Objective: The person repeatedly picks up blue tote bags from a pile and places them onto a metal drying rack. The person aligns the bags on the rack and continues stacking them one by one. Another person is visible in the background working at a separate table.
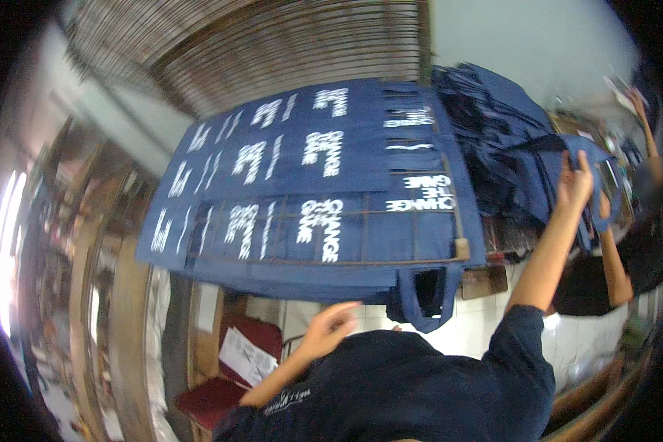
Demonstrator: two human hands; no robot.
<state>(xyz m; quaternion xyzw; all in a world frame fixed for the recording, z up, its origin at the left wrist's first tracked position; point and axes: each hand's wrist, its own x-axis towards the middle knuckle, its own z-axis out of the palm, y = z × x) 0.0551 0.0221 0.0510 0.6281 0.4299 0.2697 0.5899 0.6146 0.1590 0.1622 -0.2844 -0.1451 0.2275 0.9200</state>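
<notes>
The stack of printed blue bags (287, 184) hides whatever carries it. Just off its near edge, the left hand (330, 328) is loosely spread and looks bare, its underside out of sight. Right of the stack, the right hand (576, 177) grips a blue bag (536, 180), whose lower part merges with a dark cloth pile (490, 103) too tangled to count. Farther right, another person's forearm (613, 258) shows, its hand partly covered by the bag's strap.

A navy cloth bag (535, 177) (somewhat rumpled) drapes at right.
</notes>
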